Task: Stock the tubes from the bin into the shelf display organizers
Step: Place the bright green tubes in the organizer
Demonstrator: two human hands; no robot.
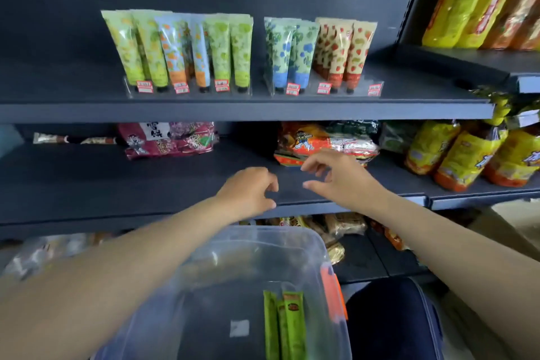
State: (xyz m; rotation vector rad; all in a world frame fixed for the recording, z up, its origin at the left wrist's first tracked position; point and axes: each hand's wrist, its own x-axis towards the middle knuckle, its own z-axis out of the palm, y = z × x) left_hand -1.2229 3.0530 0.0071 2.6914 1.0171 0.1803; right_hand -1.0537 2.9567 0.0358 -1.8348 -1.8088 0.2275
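Two clear display organizers stand on the upper dark shelf. The left organizer (187, 91) holds several green and orange-patterned tubes (178, 49). The right organizer (324, 90) holds blue-patterned tubes (292, 52) and strawberry-patterned tubes (346, 51). A clear plastic bin (292, 239) sits low in front of me with green tubes (285, 327) lying inside. My left hand (251, 191) and my right hand (336, 174) hover empty in front of the middle shelf, fingers loosely curled, above the bin.
Snack bags lie on the middle shelf: a red one (169, 139) at left, an orange one (324, 141) behind my right hand. Yellow bags (467, 152) fill the right-hand shelves. A dark blue object (391, 318) sits right of the bin.
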